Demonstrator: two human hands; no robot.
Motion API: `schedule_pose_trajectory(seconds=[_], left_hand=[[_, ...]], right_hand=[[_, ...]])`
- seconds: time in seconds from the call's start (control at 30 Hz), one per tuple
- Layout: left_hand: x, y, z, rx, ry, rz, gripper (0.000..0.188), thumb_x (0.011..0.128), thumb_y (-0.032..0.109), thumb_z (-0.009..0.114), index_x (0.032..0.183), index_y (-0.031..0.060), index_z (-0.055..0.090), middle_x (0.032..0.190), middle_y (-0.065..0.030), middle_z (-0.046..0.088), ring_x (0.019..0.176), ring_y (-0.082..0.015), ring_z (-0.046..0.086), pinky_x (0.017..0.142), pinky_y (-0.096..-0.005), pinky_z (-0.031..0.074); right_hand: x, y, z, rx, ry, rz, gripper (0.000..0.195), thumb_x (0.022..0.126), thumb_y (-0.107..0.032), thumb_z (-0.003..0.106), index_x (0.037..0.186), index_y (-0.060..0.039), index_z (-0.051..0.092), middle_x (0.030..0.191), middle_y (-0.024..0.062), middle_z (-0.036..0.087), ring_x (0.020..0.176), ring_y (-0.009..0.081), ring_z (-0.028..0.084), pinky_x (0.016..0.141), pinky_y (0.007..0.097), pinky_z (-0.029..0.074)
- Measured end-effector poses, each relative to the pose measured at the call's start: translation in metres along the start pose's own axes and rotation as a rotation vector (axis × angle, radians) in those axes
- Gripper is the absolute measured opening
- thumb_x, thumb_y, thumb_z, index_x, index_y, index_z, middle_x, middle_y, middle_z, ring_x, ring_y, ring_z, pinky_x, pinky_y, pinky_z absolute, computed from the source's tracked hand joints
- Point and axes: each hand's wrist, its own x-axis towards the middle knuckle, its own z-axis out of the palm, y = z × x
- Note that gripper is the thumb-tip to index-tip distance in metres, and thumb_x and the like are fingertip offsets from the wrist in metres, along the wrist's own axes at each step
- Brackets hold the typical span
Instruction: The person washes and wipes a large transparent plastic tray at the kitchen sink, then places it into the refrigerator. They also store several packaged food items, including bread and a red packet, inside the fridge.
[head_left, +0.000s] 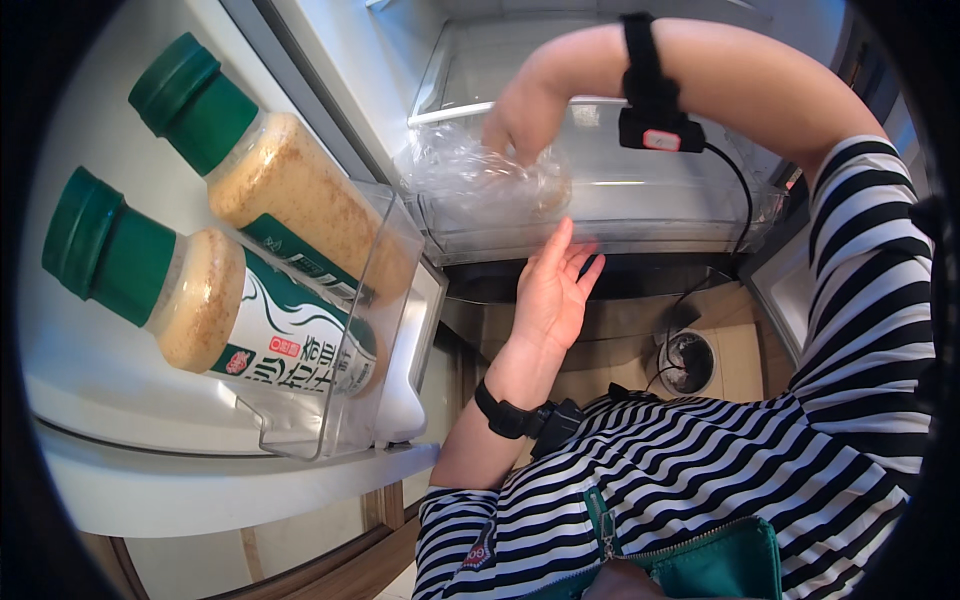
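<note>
My right hand (525, 124) reaches down from the upper right, bent at the wrist, its fingers on a crumpled clear plastic bag (465, 169). Parts of those fingers are blurred or covered by the film. Something pale brown shows faintly through the bag's right side, too unclear to name. The bag lies at the left end of a clear refrigerator drawer (660, 199). Below the drawer's front edge, my left hand (555, 292) is raised with palm up and fingers apart, holding nothing.
On the left, the open refrigerator door (112, 480) carries a clear door bin (330, 420) with two green-capped bottles of speckled tan dressing (300, 195). A glass shelf (487, 60) lies behind my right hand. A cable (746, 195) hangs from the right wrist device; a round container (686, 364) stands below.
</note>
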Motion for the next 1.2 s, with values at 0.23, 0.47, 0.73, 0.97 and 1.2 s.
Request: schedule_pose_trajectory(seconds=[0.23,0.47,0.73,0.97,1.2], left_hand=[[0.01,0.0,0.0,-0.04,0.003,0.029,0.031,0.092,0.03,0.07,0.107,0.0063,0.058,0.1,-0.0101,0.06,0.105,-0.0256,0.058,0.106,-0.0448,0.044],[0.007,-0.008,0.004,0.0,0.026,0.067,0.031,0.092,0.031,0.07,0.102,0.0053,0.055,0.101,-0.0112,0.059,0.109,-0.0279,0.057,0.105,-0.0469,0.045],[-0.018,-0.021,-0.002,0.014,0.102,-0.089,0.057,0.089,0.027,0.072,0.128,0.0024,0.038,0.128,-0.0171,0.044,0.127,-0.0318,0.045,0.106,-0.0556,0.042],[-0.041,-0.083,-0.006,0.095,-0.124,-0.446,0.043,0.092,0.028,0.067,0.122,0.0046,0.046,0.13,-0.015,0.056,0.122,-0.0285,0.054,0.102,-0.0514,0.042],[-0.119,-0.256,0.027,0.183,-0.217,-0.943,0.024,0.096,0.027,0.061,0.107,0.0054,0.06,0.098,-0.0065,0.066,0.093,-0.0195,0.063,0.081,-0.0348,0.05]], right_hand=[[0.044,0.016,0.015,-0.448,0.175,-0.196,0.038,0.088,-0.021,0.064,0.119,-0.0004,0.061,0.109,0.016,0.068,0.101,0.0317,0.063,0.091,0.0435,0.049],[-0.036,0.013,-0.031,0.296,0.146,0.123,0.04,0.093,-0.016,0.057,0.133,-0.0093,0.056,0.119,0.0114,0.063,0.106,0.0257,0.061,0.083,0.0419,0.055],[-0.114,-0.044,0.044,0.255,0.665,0.2,0.048,0.09,-0.032,0.065,0.131,-0.0087,0.06,0.121,0.014,0.066,0.108,0.0303,0.063,0.098,0.0397,0.047],[-0.18,-0.168,0.276,0.144,1.355,0.322,0.029,0.079,-0.018,0.067,0.106,-0.0105,0.07,0.103,0.0088,0.067,0.093,0.0298,0.067,0.076,0.0427,0.056],[-0.276,-0.332,0.497,0.638,1.223,1.01,0.034,0.085,-0.019,0.068,0.116,-0.007,0.064,0.126,0.0112,0.06,0.113,0.0319,0.06,0.092,0.0431,0.05]])
